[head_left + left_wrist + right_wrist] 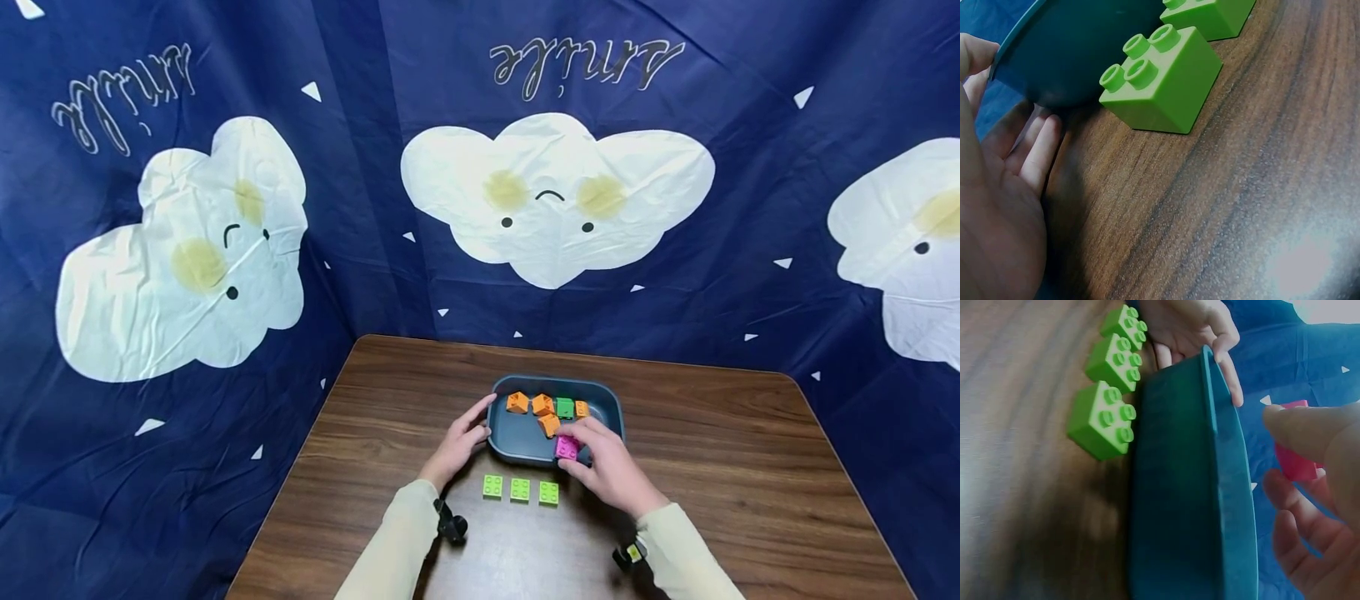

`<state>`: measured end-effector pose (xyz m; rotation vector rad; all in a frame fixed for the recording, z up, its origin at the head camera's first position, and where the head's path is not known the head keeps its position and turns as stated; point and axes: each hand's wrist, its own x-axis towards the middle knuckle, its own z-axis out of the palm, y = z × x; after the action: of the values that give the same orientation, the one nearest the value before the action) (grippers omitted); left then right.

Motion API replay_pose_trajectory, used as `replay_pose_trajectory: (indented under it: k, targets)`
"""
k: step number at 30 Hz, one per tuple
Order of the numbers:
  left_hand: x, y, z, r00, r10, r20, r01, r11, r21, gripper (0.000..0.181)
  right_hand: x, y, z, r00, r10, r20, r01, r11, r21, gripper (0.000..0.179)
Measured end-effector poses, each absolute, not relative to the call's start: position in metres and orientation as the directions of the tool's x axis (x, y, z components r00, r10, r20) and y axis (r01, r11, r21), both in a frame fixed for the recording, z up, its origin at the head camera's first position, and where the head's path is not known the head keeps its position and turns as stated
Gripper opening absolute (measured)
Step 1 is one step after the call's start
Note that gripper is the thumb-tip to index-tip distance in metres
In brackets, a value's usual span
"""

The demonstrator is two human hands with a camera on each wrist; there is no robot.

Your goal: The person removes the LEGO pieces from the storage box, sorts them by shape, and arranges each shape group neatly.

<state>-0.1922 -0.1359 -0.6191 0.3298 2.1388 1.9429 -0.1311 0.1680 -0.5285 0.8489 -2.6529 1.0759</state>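
In the head view a dark blue tray [517, 442] holds orange bricks [517, 403] and a green brick [565, 407]. My left hand [454, 443] rests against the tray's left end, fingers spread along the rim; the left wrist view shows this hand [1007, 169] beside the outer wall. Over the tray's near right part, my right hand [606, 462] pinches a pink brick [567, 447] between thumb and fingers. From the right wrist, the pink brick [1294, 450] shows above rim height, partly covered by the fingers.
Three lime green bricks [521, 489] stand in a row on the wooden table [697, 450], just in front of the tray, studs up. Behind the table hangs a dark blue cloth [360, 250] printed with white clouds.
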Motion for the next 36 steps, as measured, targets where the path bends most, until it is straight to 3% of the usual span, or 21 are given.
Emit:
replay_pose_trajectory:
  k: [10, 16, 27, 36]
  targets:
    - [-0.193, -0.136, -0.622, -0.949, 0.312, -0.033, -0.011, 0.075, 0.997, 0.063, -0.095, 0.184, -0.544, -0.885, -0.391, 0.252, -0.458, 0.635, -0.623, 0.041]
    - [-0.193, -0.136, -0.621, -0.949, 0.313, -0.028, -0.001, 0.085, 0.996, 0.063, -0.082, 0.189, -0.555, -0.886, -0.389, 0.252, -0.457, 0.640, -0.618, 0.040]
    - [-0.191, -0.136, -0.617, -0.947, 0.318, -0.043, -0.017, 0.083, 0.996, 0.063, -0.078, 0.187, -0.585, -0.889, -0.401, 0.222, -0.443, 0.627, -0.641, 0.036]
    - [-0.192, -0.135, -0.617, -0.947, 0.317, -0.044, -0.014, 0.094, 0.995, 0.064, -0.080, 0.183, -0.598, -0.887, -0.372, 0.274, -0.458, 0.633, -0.623, 0.037]
